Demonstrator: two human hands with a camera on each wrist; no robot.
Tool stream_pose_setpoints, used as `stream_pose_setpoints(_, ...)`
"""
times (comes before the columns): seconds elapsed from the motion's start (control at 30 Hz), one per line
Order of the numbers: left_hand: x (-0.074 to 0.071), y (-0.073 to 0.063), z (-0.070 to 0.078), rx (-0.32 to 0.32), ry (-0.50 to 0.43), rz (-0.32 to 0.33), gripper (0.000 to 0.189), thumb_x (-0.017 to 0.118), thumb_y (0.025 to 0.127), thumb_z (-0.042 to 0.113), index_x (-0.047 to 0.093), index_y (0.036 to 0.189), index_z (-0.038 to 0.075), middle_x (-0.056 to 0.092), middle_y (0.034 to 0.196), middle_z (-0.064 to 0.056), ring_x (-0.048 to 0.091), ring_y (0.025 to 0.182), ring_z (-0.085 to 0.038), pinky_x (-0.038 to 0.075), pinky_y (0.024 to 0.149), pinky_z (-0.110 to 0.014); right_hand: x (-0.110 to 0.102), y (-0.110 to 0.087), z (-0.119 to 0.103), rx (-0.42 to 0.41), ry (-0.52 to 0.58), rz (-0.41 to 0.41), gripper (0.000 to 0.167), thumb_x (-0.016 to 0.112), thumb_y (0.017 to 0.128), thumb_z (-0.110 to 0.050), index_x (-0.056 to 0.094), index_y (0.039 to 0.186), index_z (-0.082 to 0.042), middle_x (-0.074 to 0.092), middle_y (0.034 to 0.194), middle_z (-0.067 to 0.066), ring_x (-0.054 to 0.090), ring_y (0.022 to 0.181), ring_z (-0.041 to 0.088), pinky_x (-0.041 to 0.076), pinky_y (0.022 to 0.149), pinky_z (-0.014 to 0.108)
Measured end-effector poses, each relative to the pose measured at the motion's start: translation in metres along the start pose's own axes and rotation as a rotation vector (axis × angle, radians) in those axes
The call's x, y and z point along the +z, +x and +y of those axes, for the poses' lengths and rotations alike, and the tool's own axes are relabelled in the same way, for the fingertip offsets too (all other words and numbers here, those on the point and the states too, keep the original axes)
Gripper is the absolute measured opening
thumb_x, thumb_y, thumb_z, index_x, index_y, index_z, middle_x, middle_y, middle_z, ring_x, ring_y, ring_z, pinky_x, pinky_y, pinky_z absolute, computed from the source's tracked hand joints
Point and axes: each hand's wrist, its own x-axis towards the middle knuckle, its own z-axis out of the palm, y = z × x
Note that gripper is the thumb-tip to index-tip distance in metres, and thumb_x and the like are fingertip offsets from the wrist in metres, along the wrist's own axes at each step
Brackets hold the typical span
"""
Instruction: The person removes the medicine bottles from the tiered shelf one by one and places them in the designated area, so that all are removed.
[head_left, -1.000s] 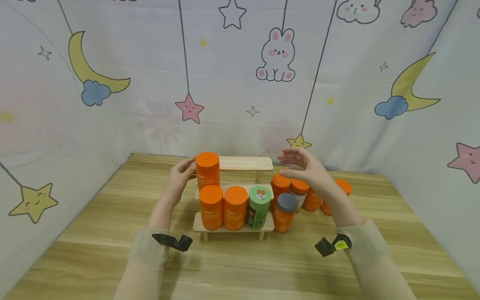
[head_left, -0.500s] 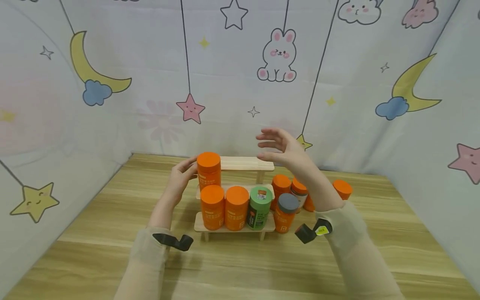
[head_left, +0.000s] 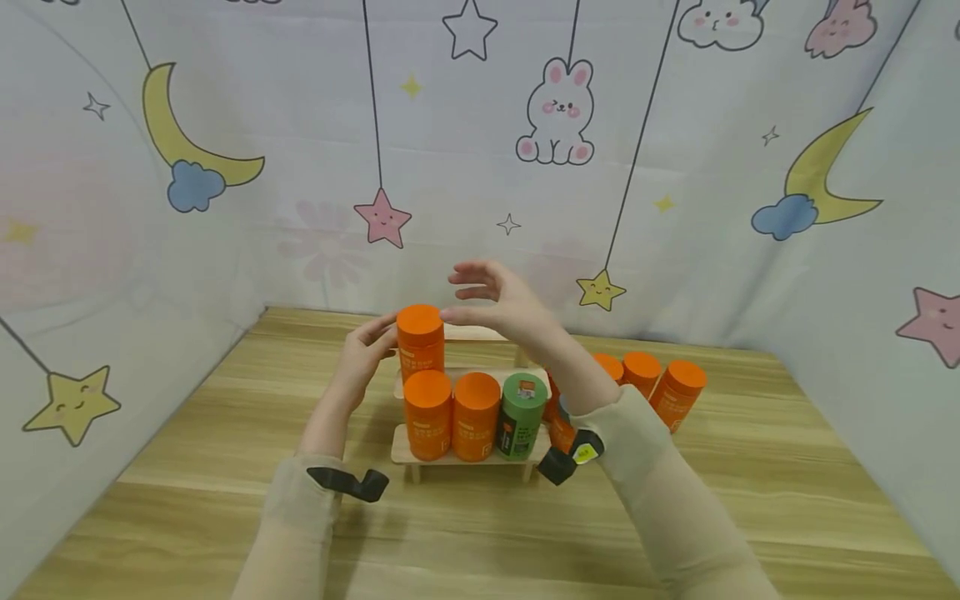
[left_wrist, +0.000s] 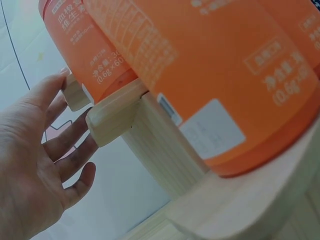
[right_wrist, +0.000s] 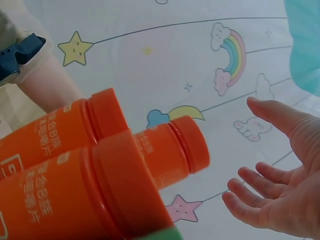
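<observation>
A three-tier wooden rack stands on the table. On its middle tier is an orange bottle; two orange jars and a green jar fill the front tier. My left hand is at the rack's left side, beside the middle-tier bottle. In the left wrist view its fingers are loosely bent, tips at the wooden tier's end. Held above the rack's back tier, my right hand has its thumb overlapping the bottle's cap in the head view. The right wrist view shows this hand spread, apart from the bottles.
Several more orange bottles stand on the table right of the rack, some covered by my right forearm. A patterned cloth hangs behind and along both sides of the wood-grain table.
My right hand has moved left from above the bottles on the right, rising and then crossing over the rack toward the middle-tier bottle. The left hand has stayed in place.
</observation>
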Motion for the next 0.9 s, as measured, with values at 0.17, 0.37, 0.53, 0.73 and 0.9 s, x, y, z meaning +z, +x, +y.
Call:
stream_pose_setpoints(0.17, -0.001, 0.001, -0.001, -0.006, -0.003, -0.002, 0.046, 0.055, 0.100, 0.019, 0.049, 0.141, -0.002, 0.065, 0.111, 0.012, 0.059, 0.095, 0.004, 0.049, 0.084, -0.019, 0.016, 0.008, 0.004, 0.034, -0.001, -0.013, 0.066, 0.077, 0.084, -0.021, 0.045, 0.142, -0.013, 0.054, 0.140, 0.003, 0.051, 0.129, 0.023, 0.047, 0.103, 0.044)
stream_pose_setpoints(0.37, 0.000, 0.002, -0.001, -0.007, 0.010, -0.003, 0.046, 0.055, 0.100, 0.021, 0.050, 0.141, 0.000, 0.065, 0.122, 0.001, 0.059, 0.095, 0.003, 0.048, 0.085, -0.020, 0.029, 0.014, 0.010, 0.057, -0.011, -0.036, 0.067, 0.078, 0.083, -0.020, 0.047, 0.141, -0.013, 0.054, 0.140, 0.005, 0.050, 0.131, 0.025, 0.045, 0.105, 0.045)
stream_pose_setpoints(0.53, 0.000, 0.002, 0.001, -0.015, 0.025, -0.006, 0.046, 0.054, 0.101, 0.021, 0.049, 0.142, 0.000, 0.058, 0.135, -0.016, 0.059, 0.096, 0.003, 0.048, 0.086, -0.020, 0.035, 0.014, 0.012, 0.075, -0.014, -0.031, 0.067, 0.078, 0.082, -0.019, 0.048, 0.141, -0.012, 0.054, 0.140, 0.006, 0.050, 0.131, 0.026, 0.042, 0.107, 0.046)
stream_pose_setpoints(0.73, -0.001, 0.002, 0.001, -0.020, 0.015, -0.010, 0.047, 0.054, 0.101, 0.022, 0.049, 0.142, 0.001, 0.062, 0.131, -0.010, 0.060, 0.093, 0.001, 0.048, 0.086, -0.022, 0.041, 0.012, 0.015, 0.087, -0.012, -0.014, 0.064, 0.077, 0.083, -0.021, 0.049, 0.140, -0.011, 0.054, 0.138, 0.006, 0.052, 0.126, 0.025, 0.045, 0.105, 0.043)
stream_pose_setpoints(0.9, -0.001, 0.002, 0.000, -0.025, 0.008, -0.012, 0.047, 0.054, 0.101, 0.023, 0.049, 0.143, 0.002, 0.064, 0.122, 0.001, 0.060, 0.091, 0.000, 0.048, 0.091, -0.029, 0.045, 0.012, 0.019, 0.095, -0.022, -0.014, 0.063, 0.079, 0.082, -0.020, 0.051, 0.138, -0.011, 0.057, 0.134, 0.006, 0.055, 0.122, 0.024, 0.046, 0.103, 0.042)
